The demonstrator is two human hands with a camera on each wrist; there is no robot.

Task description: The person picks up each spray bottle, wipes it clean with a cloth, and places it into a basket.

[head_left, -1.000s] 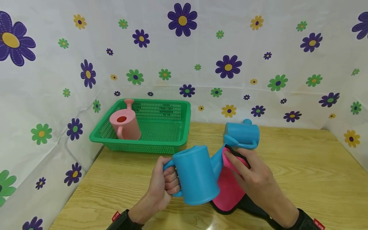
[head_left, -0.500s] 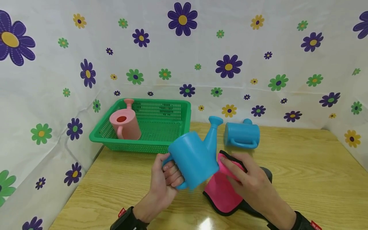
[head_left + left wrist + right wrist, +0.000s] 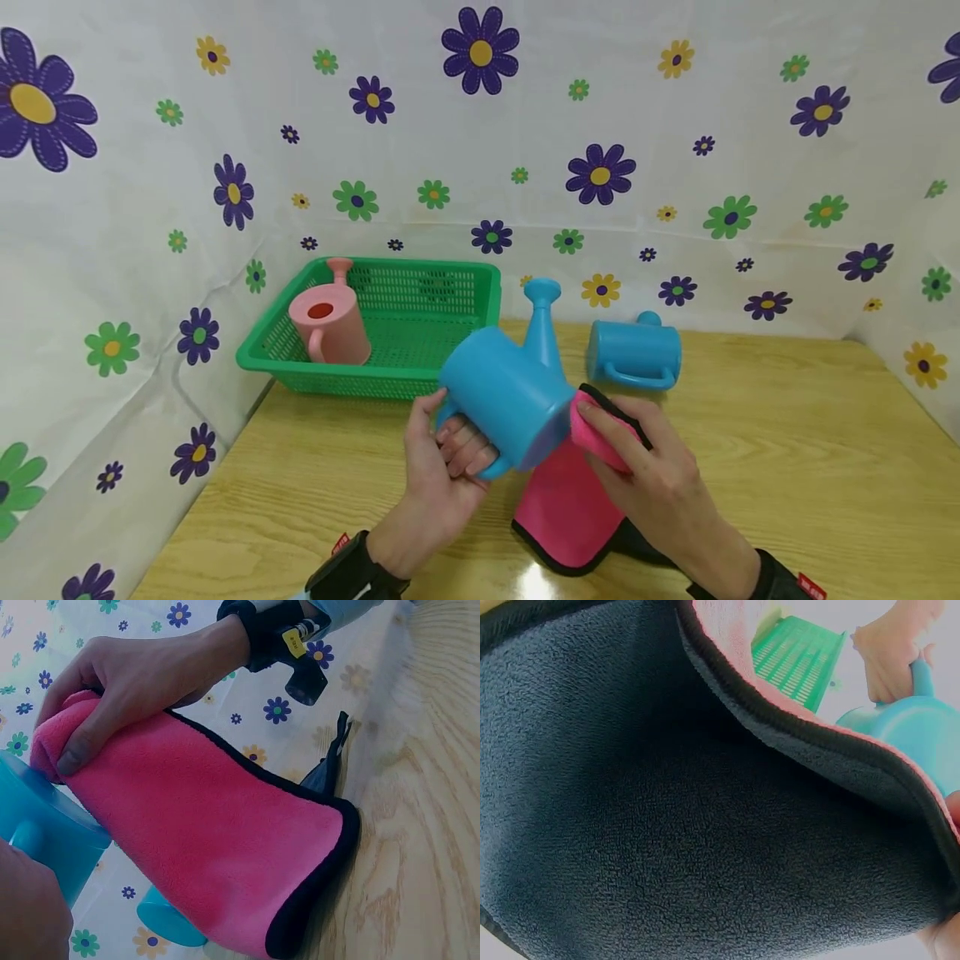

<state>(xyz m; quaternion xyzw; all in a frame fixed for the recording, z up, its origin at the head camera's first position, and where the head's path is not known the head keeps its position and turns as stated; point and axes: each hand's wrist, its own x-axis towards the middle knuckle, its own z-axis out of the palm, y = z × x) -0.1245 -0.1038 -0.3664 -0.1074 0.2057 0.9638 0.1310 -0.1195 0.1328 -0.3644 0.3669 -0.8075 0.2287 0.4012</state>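
My left hand grips the handle of a blue watering can, tilted so its base faces the right hand and its spout points up. My right hand pinches a bunched part of a pink cloth with black edging against the can's base. The rest of the cloth hangs down towards the table. In the left wrist view, the right thumb lies over the folded cloth beside the can. The cloth's dark reverse fills most of the right wrist view, hiding much of the right hand.
A second blue watering can lies on its side at the back of the wooden table. At the back left, a green basket holds a pink watering can. A flower-print sheet hangs behind.
My left hand has tipped the watering can, swinging its spout up and left and its base up towards the right hand. The cloth has shifted from the spout to the base.
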